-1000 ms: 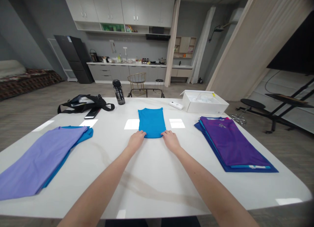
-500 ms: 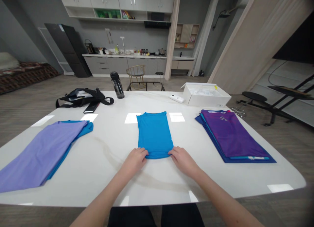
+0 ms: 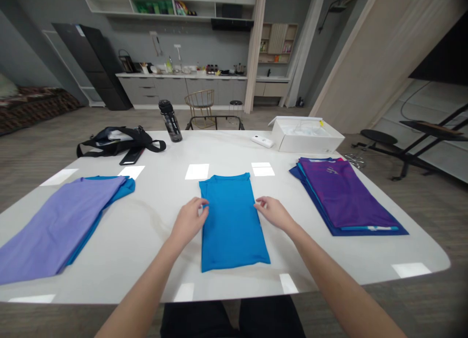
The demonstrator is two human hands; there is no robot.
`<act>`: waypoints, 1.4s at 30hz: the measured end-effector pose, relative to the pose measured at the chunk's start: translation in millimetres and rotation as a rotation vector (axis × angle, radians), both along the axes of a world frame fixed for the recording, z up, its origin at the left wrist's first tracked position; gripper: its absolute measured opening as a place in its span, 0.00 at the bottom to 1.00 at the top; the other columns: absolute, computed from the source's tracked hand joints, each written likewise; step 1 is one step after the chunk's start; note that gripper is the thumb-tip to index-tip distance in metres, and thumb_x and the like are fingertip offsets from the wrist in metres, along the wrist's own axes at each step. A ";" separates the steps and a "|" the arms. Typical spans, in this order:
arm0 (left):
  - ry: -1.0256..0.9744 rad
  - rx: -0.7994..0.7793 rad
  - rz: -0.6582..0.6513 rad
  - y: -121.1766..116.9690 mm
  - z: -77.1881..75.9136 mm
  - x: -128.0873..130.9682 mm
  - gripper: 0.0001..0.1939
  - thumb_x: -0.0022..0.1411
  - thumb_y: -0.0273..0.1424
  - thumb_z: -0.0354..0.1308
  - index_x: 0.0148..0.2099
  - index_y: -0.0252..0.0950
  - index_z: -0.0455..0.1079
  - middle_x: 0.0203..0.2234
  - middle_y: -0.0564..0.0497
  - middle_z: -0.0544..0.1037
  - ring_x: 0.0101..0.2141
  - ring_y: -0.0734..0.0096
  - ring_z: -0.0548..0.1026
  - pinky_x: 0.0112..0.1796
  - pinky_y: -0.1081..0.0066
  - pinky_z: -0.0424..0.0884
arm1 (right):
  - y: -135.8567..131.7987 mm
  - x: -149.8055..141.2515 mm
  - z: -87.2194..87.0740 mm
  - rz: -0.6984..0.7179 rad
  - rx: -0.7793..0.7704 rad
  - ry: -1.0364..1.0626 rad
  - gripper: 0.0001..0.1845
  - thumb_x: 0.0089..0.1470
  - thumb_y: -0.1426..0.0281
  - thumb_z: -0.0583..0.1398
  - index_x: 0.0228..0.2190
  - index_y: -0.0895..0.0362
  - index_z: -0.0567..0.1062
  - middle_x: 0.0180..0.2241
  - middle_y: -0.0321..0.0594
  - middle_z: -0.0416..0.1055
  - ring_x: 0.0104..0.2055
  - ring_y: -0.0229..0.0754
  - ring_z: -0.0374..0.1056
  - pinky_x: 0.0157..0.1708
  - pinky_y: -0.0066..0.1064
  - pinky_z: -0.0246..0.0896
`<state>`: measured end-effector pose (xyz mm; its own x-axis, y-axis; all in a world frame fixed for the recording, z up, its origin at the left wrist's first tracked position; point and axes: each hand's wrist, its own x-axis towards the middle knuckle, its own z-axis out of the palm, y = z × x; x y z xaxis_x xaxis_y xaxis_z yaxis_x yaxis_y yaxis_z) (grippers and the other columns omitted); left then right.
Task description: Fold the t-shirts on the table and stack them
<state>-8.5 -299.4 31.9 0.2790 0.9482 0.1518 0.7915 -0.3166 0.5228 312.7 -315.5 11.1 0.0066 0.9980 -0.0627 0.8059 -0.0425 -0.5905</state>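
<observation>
Where the head camera looks down on the white table point(image 3: 146, 206), a blue shirt point(image 3: 234, 226) lies flat in the middle, folded into a long rectangle with its narrower end away from the person. The left hand point(image 3: 190, 218) is at its left edge, thumb and forefinger a little apart, fingertips over the cloth near the upper part. The right hand point(image 3: 273, 212) is at the opposite edge, its thumb and forefinger close together with a narrow space between; whether either one grips the fabric, I can't tell. Over on the left side sits a lavender garment point(image 3: 62, 226), lying on top of a blue one point(image 3: 126, 188). Off to the right there's a stack of folded clothes point(image 3: 347, 196), purple uppermost, with blue layers showing beneath. Farther back, a black bag point(image 3: 119, 139) partly covers a phone point(image 3: 131, 156), and a dark bottle point(image 3: 170, 122) stands just beside the bag. Across from them, a small white device point(image 3: 262, 141) lies by an open white box point(image 3: 305, 135), which has clear plastic inside.
</observation>
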 end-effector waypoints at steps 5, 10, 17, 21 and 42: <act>0.103 -0.153 0.358 79.8 -28.1 0.3 0.34 0.63 0.51 0.55 0.60 0.30 0.65 0.56 0.31 0.73 0.55 0.42 0.72 0.50 0.53 0.68 | 80.6 -8.2 -3.0 -0.176 -0.111 -0.096 0.32 0.54 0.46 0.63 0.48 0.59 0.77 0.45 0.52 0.78 0.47 0.53 0.73 0.38 0.33 0.62; -0.105 -0.310 0.367 118.3 -39.2 4.5 0.27 0.44 0.47 0.71 0.42 0.36 0.73 0.40 0.37 0.81 0.45 0.44 0.78 0.39 0.62 0.70 | 122.5 -18.6 -5.8 -0.186 -0.157 0.038 0.22 0.41 0.51 0.71 0.28 0.54 0.75 0.30 0.43 0.77 0.36 0.49 0.73 0.31 0.31 0.59; -0.204 -0.422 0.190 132.4 -35.4 16.8 0.08 0.45 0.33 0.66 0.29 0.37 0.71 0.24 0.51 0.78 0.32 0.59 0.77 0.31 0.68 0.67 | 125.6 -29.5 -16.4 -0.053 -0.091 0.322 0.09 0.41 0.68 0.64 0.23 0.54 0.69 0.23 0.32 0.69 0.31 0.41 0.68 0.29 0.28 0.58; -0.597 -0.448 0.072 119.1 -36.7 26.0 0.11 0.49 0.31 0.62 0.37 0.35 0.74 0.28 0.53 0.80 0.34 0.62 0.78 0.35 0.68 0.72 | 109.6 -33.7 -19.8 0.005 -0.025 0.658 0.09 0.43 0.66 0.61 0.30 0.53 0.67 0.30 0.32 0.72 0.34 0.40 0.68 0.33 0.28 0.63; -1.339 -0.833 -0.285 14.3 81.8 160.6 0.22 0.49 0.22 0.68 0.49 0.32 0.76 0.45 0.40 0.83 0.49 0.50 0.80 0.56 0.51 0.72 | -43.3 66.0 71.0 -0.165 0.441 0.897 0.27 0.55 0.62 0.62 0.56 0.47 0.68 0.61 0.38 0.68 0.62 0.49 0.64 0.60 0.41 0.61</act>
